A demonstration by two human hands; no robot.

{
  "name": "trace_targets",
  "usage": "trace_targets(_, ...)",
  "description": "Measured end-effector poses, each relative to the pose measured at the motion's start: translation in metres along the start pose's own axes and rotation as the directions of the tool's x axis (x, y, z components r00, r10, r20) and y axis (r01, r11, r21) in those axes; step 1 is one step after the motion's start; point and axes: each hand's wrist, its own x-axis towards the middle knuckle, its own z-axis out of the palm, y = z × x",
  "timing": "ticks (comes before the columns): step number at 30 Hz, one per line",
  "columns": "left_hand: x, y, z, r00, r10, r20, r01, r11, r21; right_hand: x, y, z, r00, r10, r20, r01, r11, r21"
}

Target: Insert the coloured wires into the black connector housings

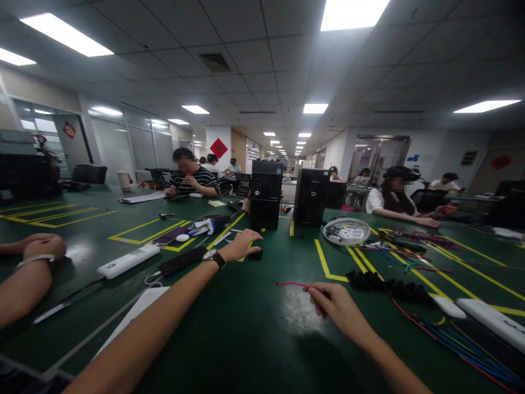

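My left hand (241, 244), with a watch on its wrist, reaches far forward over the green table (254, 328). Its fingers curl down over a small black object (255, 254) that I cannot name. My right hand (332, 301) is nearer to me and pinches the end of a thin red wire (291, 284), which runs out to the left just above the table. A row of black connectors (385, 284) lies just right of that hand.
Two black computer towers (266, 194) (310, 198) stand at mid table, with a white fan grille (346, 231) beside them. Coloured wires (463, 342) and white power strips (128, 261) (492, 317) lie about. A co-worker's forearms (28, 268) rest at the left. Other people sit across the table.
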Motion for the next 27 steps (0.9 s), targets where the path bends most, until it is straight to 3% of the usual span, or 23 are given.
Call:
trace_targets(3, -0.004, 0.028, -0.037, 0.987, 0.069, -0.144, -0.079, 0.995, -0.067, 0.029, -0.029, 0.02, 0.998, 0.044, 0.038, -0.057, 0.889, 0.454)
trace_targets(6, 0.001, 0.059, -0.07, 0.956, -0.015, -0.294, -0.054, 0.972, -0.227, 0.068, -0.059, 0.063, 0.99, 0.108, 0.093, -0.143, 0.749, 0.647)
trace_targets(8, 0.005, 0.079, -0.084, 0.948, -0.056, -0.315, -0.05, 0.947, -0.319, 0.094, -0.076, 0.101, 0.982, 0.156, 0.107, -0.189, 0.757, 0.626)
trace_targets(11, 0.009, 0.097, -0.086, 0.956, -0.019, -0.292, -0.081, 0.942, -0.325, 0.12, -0.092, 0.153, 0.982, 0.167, 0.093, -0.191, 0.886, 0.423)
trace_targets(14, 0.009, 0.095, -0.069, 0.96, 0.047, -0.276, -0.126, 0.952, -0.279, 0.122, -0.093, 0.183, 0.981, 0.193, 0.01, -0.185, 0.926, 0.329)
trace_targets(16, 0.008, 0.087, -0.049, 0.951, 0.036, -0.306, -0.137, 0.938, -0.317, 0.111, -0.084, 0.189, 0.99, 0.085, -0.11, -0.071, 0.989, 0.13)
trace_targets(18, 0.008, 0.081, -0.025, 0.954, -0.014, -0.298, -0.112, 0.909, -0.402, 0.095, -0.07, 0.18, 0.974, -0.157, -0.162, 0.12, 0.968, -0.22)
trace_targets(20, 0.011, 0.079, 0.002, 0.975, -0.052, -0.215, -0.059, 0.877, -0.478, 0.074, -0.053, 0.156, 0.935, -0.348, -0.067, 0.266, 0.814, -0.516)
trace_targets(22, 0.019, 0.083, 0.034, 0.994, -0.039, -0.104, -0.018, 0.866, -0.501, 0.051, -0.032, 0.116, 0.932, -0.361, 0.028, 0.297, 0.716, -0.632)
trace_targets(24, 0.031, 0.091, 0.069, 0.999, 0.014, -0.034, -0.028, 0.89, -0.456, 0.023, -0.006, 0.065, 0.954, -0.298, 0.012, 0.225, 0.693, -0.685)
trace_targets(27, 0.057, 0.106, 0.128, 0.997, 0.07, 0.02, -0.061, 0.951, -0.303, -0.027, 0.039, -0.016, 0.963, -0.169, -0.21, -0.027, 0.713, -0.7)
